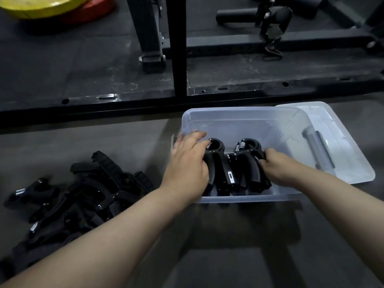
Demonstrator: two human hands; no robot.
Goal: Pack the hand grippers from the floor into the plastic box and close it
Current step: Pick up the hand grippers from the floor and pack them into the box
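Pointing coil-end away, hand grippers (pixel 220 169)

gripper pile (pixel 72 200) blurred, yellow plate (pixel 41 5) cropped

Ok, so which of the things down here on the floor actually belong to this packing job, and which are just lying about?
Part of the job:
plastic box
lid, lying at the box's right
hand grippers in the box
pile of hand grippers on the floor

Just lying about:
yellow weight plate
red plate
black rack frame
padded roller bar
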